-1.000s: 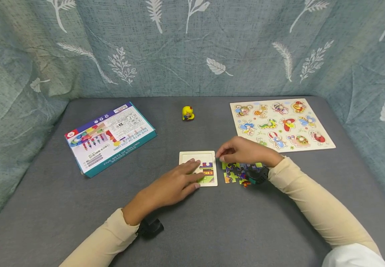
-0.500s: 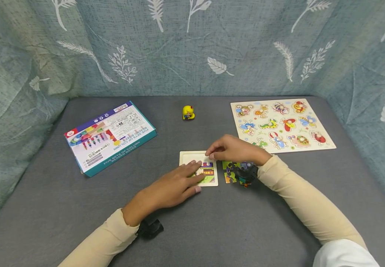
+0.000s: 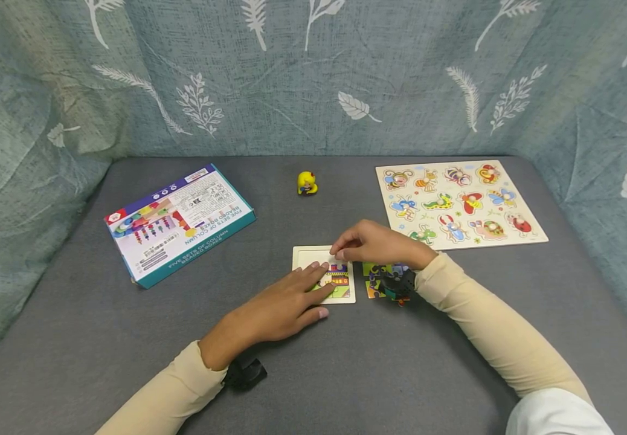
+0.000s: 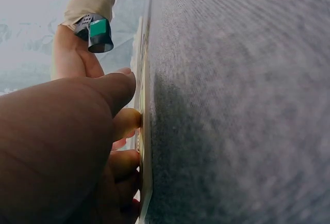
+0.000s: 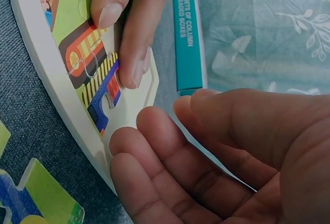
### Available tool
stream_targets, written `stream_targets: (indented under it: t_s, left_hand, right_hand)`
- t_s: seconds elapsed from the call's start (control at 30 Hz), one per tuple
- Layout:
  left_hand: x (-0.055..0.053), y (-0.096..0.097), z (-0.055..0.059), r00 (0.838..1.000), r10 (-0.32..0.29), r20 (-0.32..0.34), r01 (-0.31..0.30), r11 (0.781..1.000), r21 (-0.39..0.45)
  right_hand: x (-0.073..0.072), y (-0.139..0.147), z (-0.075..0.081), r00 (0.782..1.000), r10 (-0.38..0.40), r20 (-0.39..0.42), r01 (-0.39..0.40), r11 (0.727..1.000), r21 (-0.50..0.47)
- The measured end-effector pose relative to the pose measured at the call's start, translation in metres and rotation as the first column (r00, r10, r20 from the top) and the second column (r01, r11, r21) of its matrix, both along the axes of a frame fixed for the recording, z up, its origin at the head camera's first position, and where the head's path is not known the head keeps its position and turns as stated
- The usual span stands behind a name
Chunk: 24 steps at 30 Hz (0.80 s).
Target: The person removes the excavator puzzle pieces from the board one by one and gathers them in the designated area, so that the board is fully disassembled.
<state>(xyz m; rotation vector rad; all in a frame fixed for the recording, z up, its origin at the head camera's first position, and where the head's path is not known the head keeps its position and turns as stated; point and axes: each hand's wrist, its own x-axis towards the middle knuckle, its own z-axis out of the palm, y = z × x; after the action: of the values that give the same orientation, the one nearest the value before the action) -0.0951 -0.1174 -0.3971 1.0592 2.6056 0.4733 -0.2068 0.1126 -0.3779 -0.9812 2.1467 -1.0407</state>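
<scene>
A small square jigsaw tray (image 3: 304, 251) with a pale rim lies in front of me, partly filled with coloured pieces (image 3: 338, 281). My left hand (image 3: 283, 302) rests on its left part, fingers spread and covering some of it. In the left wrist view those fingertips touch the thin board (image 4: 146, 146). Over the tray's upper right corner is my right hand (image 3: 376, 243), thumb and index finger brought together. The right wrist view shows the other fingers (image 5: 154, 170) curled; whether anything sits between thumb and index is hidden. Loose puzzle pieces (image 3: 373, 289) lie under the right wrist.
At the left lies a boxed bead set (image 3: 180, 226). A small yellow toy figure (image 3: 307, 183) stands at the back centre. A wooden insect puzzle board (image 3: 460, 205) lies at the back right, beyond my right hand. Patterned curtains (image 3: 313, 90) border the grey table (image 3: 313, 374).
My right hand has moved left from beside the loose pieces to over the tray's upper right corner, shifting only slightly lately. The left hand stays on the tray.
</scene>
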Motion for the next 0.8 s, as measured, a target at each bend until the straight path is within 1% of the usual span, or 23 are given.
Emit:
stream_targets:
  t_s: [0.3, 0.47, 0.53, 0.67, 0.8]
  left_hand:
    - [-0.0001, 0.0006, -0.0010, 1.000, 0.000, 0.002, 0.000, 1.000, 0.012]
    - [0.0000, 0.0002, -0.0010, 1.000, 0.005, 0.019, -0.005, 1.000, 0.009]
    - [0.0001, 0.0004, -0.0007, 1.000, -0.004, 0.004, 0.004, 1.000, 0.012]
    - [0.0003, 0.0014, -0.0003, 1.000, -0.021, -0.016, 0.021, 1.000, 0.000]
    - [0.0009, 0.0019, -0.0004, 1.000, -0.024, 0.001, 0.024, 0.999, -0.037]
  right_hand:
    - [0.0014, -0.0001, -0.0007, 1.000, -0.001, 0.024, 0.001, 1.000, 0.005]
    - [0.0026, -0.0019, 0.0011, 0.999, 0.003, 0.035, -0.004, 1.000, 0.005]
    - [0.0029, -0.0024, 0.0014, 0.999, 0.005, 0.038, -0.005, 1.000, 0.003]
    - [0.0031, -0.0028, 0.0011, 0.999, 0.008, 0.045, -0.008, 1.000, -0.003]
    - [0.0024, -0.0025, -0.0001, 0.999, 0.006, 0.047, -0.006, 1.000, -0.004]
